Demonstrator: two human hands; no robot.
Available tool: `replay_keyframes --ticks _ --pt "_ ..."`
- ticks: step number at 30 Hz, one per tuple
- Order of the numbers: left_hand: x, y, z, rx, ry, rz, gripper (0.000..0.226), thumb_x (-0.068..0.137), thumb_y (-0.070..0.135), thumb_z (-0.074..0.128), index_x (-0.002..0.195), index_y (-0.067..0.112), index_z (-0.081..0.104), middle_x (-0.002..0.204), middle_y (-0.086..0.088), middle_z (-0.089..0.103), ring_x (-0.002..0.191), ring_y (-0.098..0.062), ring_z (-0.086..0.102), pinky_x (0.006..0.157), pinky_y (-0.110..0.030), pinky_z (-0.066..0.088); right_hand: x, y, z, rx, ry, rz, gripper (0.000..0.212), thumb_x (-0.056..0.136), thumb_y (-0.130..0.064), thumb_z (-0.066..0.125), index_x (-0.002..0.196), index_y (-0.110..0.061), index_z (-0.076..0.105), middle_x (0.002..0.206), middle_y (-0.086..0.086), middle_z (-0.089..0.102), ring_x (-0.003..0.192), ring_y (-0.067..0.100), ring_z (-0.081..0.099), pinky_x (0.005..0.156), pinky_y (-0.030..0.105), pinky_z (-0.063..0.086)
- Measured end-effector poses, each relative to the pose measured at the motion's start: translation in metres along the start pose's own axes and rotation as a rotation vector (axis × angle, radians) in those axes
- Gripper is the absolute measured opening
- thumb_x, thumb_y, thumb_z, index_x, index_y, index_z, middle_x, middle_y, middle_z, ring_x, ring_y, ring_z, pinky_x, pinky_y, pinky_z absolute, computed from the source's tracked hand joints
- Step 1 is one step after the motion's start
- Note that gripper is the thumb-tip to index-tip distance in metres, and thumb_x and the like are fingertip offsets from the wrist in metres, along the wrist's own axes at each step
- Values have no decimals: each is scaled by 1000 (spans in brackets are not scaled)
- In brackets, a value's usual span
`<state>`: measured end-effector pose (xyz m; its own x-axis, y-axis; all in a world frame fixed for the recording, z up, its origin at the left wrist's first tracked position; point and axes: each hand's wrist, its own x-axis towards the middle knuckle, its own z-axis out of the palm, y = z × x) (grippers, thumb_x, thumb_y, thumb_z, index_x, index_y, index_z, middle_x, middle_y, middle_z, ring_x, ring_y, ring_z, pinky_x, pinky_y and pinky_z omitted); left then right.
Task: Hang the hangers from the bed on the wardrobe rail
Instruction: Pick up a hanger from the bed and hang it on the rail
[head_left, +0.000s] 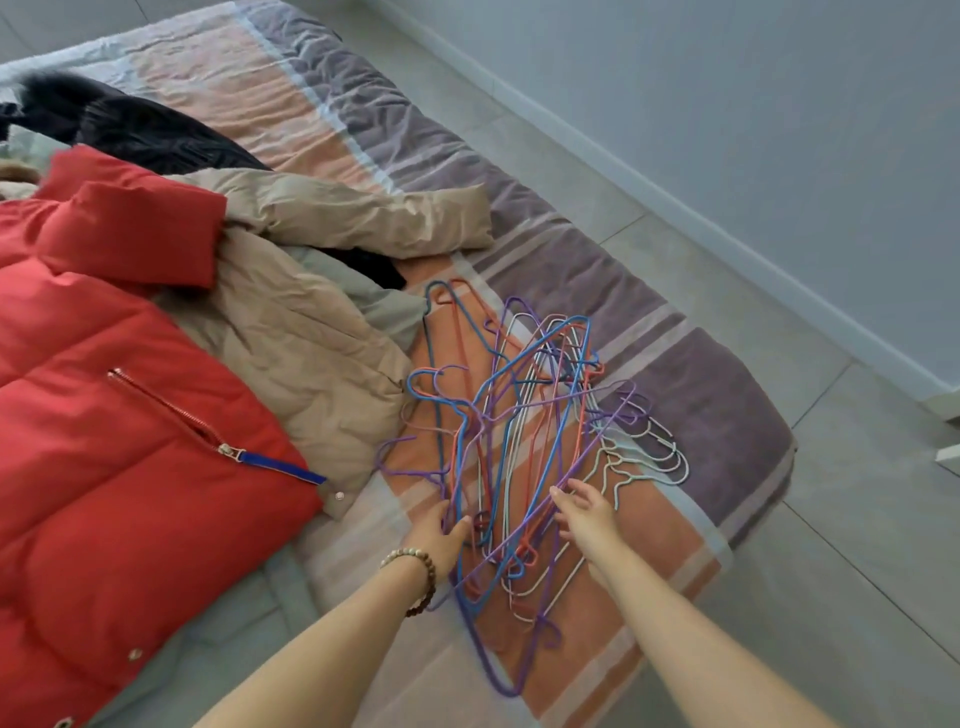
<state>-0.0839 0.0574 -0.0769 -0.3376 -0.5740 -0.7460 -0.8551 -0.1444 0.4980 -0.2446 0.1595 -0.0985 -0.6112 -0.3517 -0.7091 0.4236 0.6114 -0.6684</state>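
Hangers (524, 441): tangled pile of thin coated wire, blue, purple, red-orange, white and pale blue. Flat on the bed (701, 395), on the striped orange, grey and purple cover, toward its near right corner. Hooks pointing every way; a fan of white and pale blue ones at the pile's right edge. None lifted clear of the cover as far as visible.

Left hand (439, 532): at the pile's near left edge, touching the wires. Fingers (440, 512) on one side of a few purple and red strands, thumb on the other, slightly curled. Real grip or only contact: cannot tell. Bead bracelet (415, 571) on that wrist.

Right hand (587, 514): on the pile's near right side, palm down. Fingers (563, 496) spread and nearly straight, tips against the purple and blue wires. Nothing enclosed, nothing pinched.

Both forearms bare, coming in from the bottom edge, hands apart with the middle of the pile between them.

Left of the pile: beige padded jacket (311, 332), crumpled, hem just beside the outermost hooks, one sleeve stretched out above the pile. Red padded jacket (130, 441) overlapping it further left, zip pocket with a blue pull tab. Black coat (140, 130) beyond both, at the far end of the bed.

Right of the bed: grey tiled floor (779, 571), then pale wall (727, 104) with a baseboard.
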Motion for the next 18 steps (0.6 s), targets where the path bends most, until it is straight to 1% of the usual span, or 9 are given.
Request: replay_keyframes --ticks 3,5,7,9,11,12,14,16,18 --pt "-2 -3 8 -27 118 15 47 92 33 53 134 15 44 140 -7 43 122 -21 47 100 -27 37 9 2 2 75 67 -20 27 88 -13 63 113 -7 53 83 3 58 69 14 56 59 23 45" --pt "-5 -3 11 -67 180 72 30 89 25 58 118 17 54 129 -6 49 110 -17 50 91 -22 37 11 0 3 114 82 -15 23 87 -8 63 107 -9 51 84 6 57 64 12 54 53 20 47" --pt "-9 -1 14 -134 180 103 17 87 20 61 104 18 57 118 -2 54 101 -14 49 86 -21 36 12 0 3 138 90 -14 12 88 0 59 95 -8 53 88 14 58 55 11 59 50 17 49" --pt "-16 6 17 -210 147 98 10 87 18 62 95 18 58 106 0 57 97 -13 51 87 -23 40 7 -1 0 164 71 -14 14 90 6 52 84 -6 54 80 15 59 43 6 61 46 14 50" --pt "-24 15 18 -293 137 116 3 87 15 62 88 17 61 98 -2 61 93 -17 57 88 -29 46 -5 -7 -5 221 19 -11 16 93 6 47 84 -5 53 76 12 59 41 6 62 43 15 50" --pt "-29 21 15 -348 141 141 6 87 12 61 84 17 61 94 -4 64 90 -20 60 84 -30 49 -12 -12 -8 252 -3 -13 16 93 5 47 83 -7 52 77 10 61 43 6 63 44 15 50" --pt "-41 36 7 -473 137 185 13 90 7 56 85 17 61 85 -5 68 77 -21 63 70 -27 54 -30 -26 -17 304 -25 -43 17 94 2 48 82 -10 51 79 7 64 47 7 65 46 17 52" --pt "-58 57 -5 -554 113 240 12 93 7 51 97 12 61 81 -3 69 62 -15 64 55 -20 53 -50 -46 -30 346 -15 -105 15 93 0 51 83 -11 50 79 6 65 50 8 67 49 19 54" --pt "-78 85 -17 -616 85 307 14 95 10 49 105 12 58 80 -3 70 51 -10 65 46 -18 50 -76 -73 -48 400 3 -184 12 93 -1 53 85 -10 51 77 6 66 52 9 68 50 20 55"
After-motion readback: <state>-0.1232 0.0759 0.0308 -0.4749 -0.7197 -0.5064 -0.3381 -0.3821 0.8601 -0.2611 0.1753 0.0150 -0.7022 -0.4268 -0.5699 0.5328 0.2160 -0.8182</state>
